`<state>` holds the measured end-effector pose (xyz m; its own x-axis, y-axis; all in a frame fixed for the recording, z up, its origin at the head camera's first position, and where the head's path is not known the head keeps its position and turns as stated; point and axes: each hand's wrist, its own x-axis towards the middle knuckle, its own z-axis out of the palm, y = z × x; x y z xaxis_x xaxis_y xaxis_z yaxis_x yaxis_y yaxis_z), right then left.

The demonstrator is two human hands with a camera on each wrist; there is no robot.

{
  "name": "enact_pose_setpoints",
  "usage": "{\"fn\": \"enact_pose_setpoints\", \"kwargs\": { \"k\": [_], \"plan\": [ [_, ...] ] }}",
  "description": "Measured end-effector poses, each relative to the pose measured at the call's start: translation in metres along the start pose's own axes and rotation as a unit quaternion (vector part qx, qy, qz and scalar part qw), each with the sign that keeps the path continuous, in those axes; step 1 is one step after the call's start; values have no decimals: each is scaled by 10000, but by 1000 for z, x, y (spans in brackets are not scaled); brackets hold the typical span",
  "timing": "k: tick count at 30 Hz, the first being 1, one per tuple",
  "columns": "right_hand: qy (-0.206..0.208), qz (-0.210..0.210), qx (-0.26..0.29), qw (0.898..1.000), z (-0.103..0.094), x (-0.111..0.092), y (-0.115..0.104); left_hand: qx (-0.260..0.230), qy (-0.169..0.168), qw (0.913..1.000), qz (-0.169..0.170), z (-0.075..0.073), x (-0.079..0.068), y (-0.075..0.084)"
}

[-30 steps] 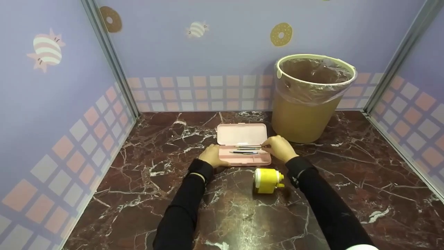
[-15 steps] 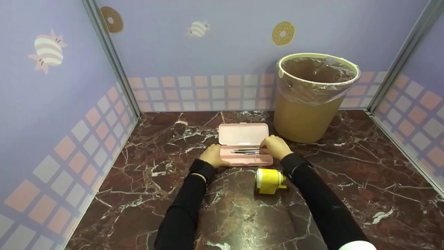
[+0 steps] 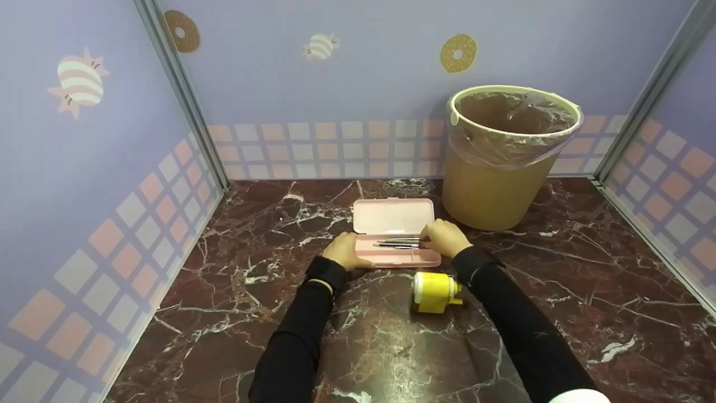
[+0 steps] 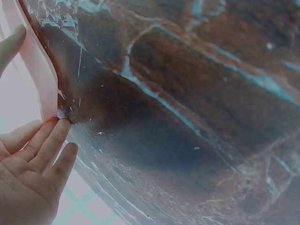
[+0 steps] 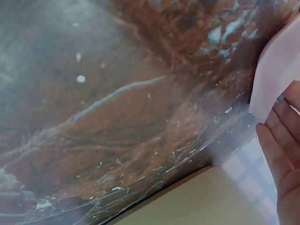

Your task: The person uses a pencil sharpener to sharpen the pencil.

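Note:
In the head view a pink pencil case (image 3: 391, 258) lies with its lid (image 3: 393, 215) raised at the back. Several slim pencils (image 3: 398, 244), dark and silvery, lie along its inside. My left hand (image 3: 342, 252) grips the left end, thumb at the front; the left wrist view shows the fingertips (image 4: 61, 123) against the case wall. My right hand (image 3: 446, 238) reaches over the right end and pinches the pencils' right ends, which its fingers hide. Between those fingers a small shiny tip (image 5: 280, 99) shows in the right wrist view. A yellow pencil sharpener (image 3: 433, 292) stands in front.
A tall beige bin (image 3: 492, 184) with a clear plastic liner stands behind and right of the case, near the right hand. Patterned wall panels enclose the dark red marble tabletop (image 3: 224, 313) at the back and both sides.
My right hand has shifted slightly left over the case's right end, covering more of the pencils' ends. The pencils have moved a little within the case. My left hand keeps its hold.

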<state>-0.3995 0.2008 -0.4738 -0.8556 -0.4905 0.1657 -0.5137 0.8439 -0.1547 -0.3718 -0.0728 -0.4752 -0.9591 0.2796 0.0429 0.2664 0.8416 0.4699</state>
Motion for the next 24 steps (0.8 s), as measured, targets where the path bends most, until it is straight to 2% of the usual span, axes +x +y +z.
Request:
{"fn": "enact_pose_setpoints", "kwargs": {
  "k": [13,24],
  "plan": [
    [-125,13,121,9998,-4,-1,-1,-100,-37,9999,128,0,2,-2],
    [-77,-79,203,9997,-4,-4,1,-111,-11,9999,-103,-2,-3,2]
  ]
}}
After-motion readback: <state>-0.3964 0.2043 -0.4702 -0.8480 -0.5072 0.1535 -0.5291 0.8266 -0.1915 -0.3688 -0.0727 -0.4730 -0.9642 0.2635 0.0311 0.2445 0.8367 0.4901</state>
